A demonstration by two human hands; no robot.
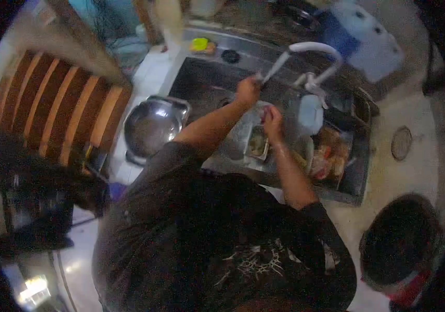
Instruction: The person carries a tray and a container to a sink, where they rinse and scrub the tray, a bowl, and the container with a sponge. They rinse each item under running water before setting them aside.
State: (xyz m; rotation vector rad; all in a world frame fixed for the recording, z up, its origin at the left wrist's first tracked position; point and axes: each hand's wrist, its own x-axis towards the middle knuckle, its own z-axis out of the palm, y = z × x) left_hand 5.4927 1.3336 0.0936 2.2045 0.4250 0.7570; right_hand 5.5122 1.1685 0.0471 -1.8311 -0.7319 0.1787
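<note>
My left hand [248, 92] is closed right at the lower end of the white curved faucet [313, 47], over the metal sink [196, 80]. Blur hides whether it grips the spout or some small thing under it. Lower and to the right, my right hand [273, 126] has its fingers closed around a small pinkish-red thing [267, 113], too blurred to name. Just below that hand, a small rectangular container [257, 143] with something pale inside sits in the sink.
A large shiny metal basin [152, 127] stands left of the sink. Reddish and brown items [330, 153] fill the sink's right side, near a pale blue container [311, 114]. A yellow-green sponge [199, 43] lies on the back rim. A dark round bin [402, 239] stands at right.
</note>
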